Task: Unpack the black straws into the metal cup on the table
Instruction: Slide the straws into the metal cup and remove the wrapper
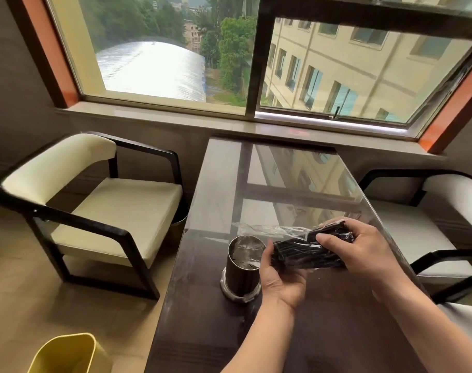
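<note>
Gripping black straws (307,253) between both hands, beside metal cup (241,267)

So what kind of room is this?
Probably a café or hotel lounge, though that's a guess. A narrow glossy table sits by a big window, with matching cream chairs on both sides, high above other buildings. Both hands hold a pack of straws beside a metal cup.

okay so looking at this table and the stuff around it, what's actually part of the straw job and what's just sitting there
Part of the job:
straws, a black bundle in both hands
wrapper, clear plastic, loose at the bundle's far end
cup, metal, upright on the table
left hand
right hand

Just lying about:
two chairs, one either side of the table
yellow bin on the floor
</note>
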